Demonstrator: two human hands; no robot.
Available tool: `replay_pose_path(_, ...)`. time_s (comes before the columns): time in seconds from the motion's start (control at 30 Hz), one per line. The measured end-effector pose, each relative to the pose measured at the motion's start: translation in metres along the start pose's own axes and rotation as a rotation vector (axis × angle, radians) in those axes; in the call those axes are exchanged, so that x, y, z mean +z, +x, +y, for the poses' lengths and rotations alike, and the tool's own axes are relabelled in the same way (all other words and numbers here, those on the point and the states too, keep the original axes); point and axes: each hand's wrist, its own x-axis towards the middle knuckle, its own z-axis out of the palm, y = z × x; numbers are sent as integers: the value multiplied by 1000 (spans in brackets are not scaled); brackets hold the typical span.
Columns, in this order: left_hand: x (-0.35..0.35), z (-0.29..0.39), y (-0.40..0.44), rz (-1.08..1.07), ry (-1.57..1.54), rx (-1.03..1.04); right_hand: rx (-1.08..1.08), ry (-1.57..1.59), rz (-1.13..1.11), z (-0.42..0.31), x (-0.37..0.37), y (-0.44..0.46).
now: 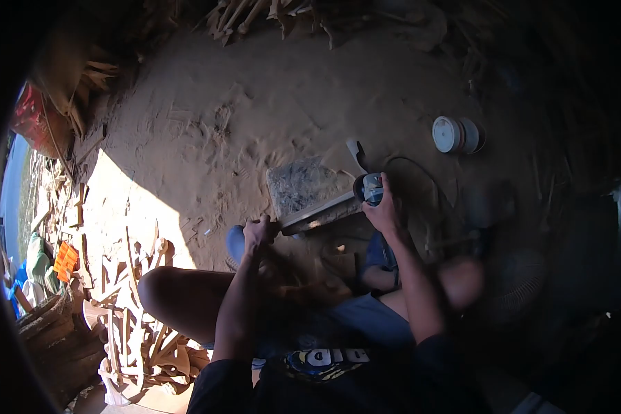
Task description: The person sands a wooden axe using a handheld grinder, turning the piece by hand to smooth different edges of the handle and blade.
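Note:
My right hand is closed around an angle grinder, its round head turned toward the far end of a long narrow strip. My left hand grips the near end of this strip, which looks dark there and pale along its length. Whether the strip is wood or another material I cannot tell. It slants across the front of a rough grey stone block. On the block's right side rests a flat pale piece. Whether the grinder's disc touches the strip is hidden.
A dark cord curves over the sandy ground near the grinder. Right of it lies a white tub on its side. Pale curved scraps are heaped at my left knee, more at the back. An orange item sits far left.

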Motion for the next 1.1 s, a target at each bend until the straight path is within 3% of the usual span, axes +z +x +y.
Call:
replay_pose_path(0.17, 1, 14, -15, 73, -42, 10, 70, -68, -74, 2, 2, 4)
replay_pose_path(0.27, -3, 16, -15, 58, 171, 47, -28, -19, -127, -3, 27, -14)
replay_pose_path(0.3, -2, 17, -16, 44, 268, 63, -163, 78, -89, -6, 33, -23)
replay_pose_path(0.37, 0, 19, -17, 35, 344, 136, -37, -33, -354, -42, 3, -36)
replay_pose_path(0.53, -3, 20, -23, 81, 404, 215, -87, 176, -62, 2, 32, -23)
replay_pose_path(0.63, 1, -9, -1, 131, 428, 282, -54, 119, 120, 27, 15, -4)
replay_pose_path(0.8, -2, 21, -19, 95, 328, 149, 101, 88, 72, 32, -8, 16)
replay_pose_path(0.87, 0, 12, -11, 100, 191, 77, -48, 81, 189, 40, 8, 16)
replay_pose_path(0.9, -2, 7, -10, 120, 289, 140, -119, 78, 252, 44, 16, 14)
replay_pose_path(0.97, 1, 8, -11, 162, 486, 278, 38, 68, -34, 12, 5, -4)
replay_pose_path(1.03, 1, 12, -14, 176, 447, 275, -55, 15, -85, 0, 7, -22)
replay_pose_path(1.1, 6, -29, 21, 190, 334, 261, -86, 64, -164, -8, 10, -35)
